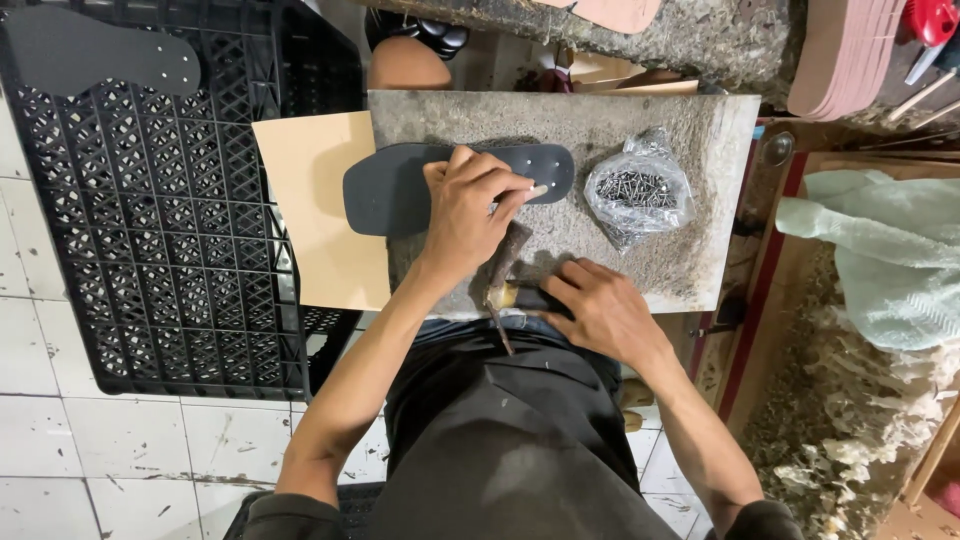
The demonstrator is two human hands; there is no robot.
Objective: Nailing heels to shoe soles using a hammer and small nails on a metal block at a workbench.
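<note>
- While the left hand (pixel 468 215) pins the dark sole piece (pixel 400 190) flat on the stone counter (pixel 690 260), its grip is pinched together, thumb and forefinger closed on what looks like a small nail near the punched holes; too small to be sure.
- Right hand (pixel 600 310) sits at the counter's near edge, fingers closed round a rusty hammer (pixel 503 270), head pointing twd the sole.
- Sole lies across the counter's left end, its heel overhanging a tan card sheet (pixel 310 200).
- Bag of nails (pixel 637 188) is just beside the sole's holed end, w/in easy reach.
- To do it well, I'd say: keep the nail upright in its hole, start w/ light taps, fingertips clear before hitting hard.
- Black crate (pixel 150 200) is off to the left.
</note>
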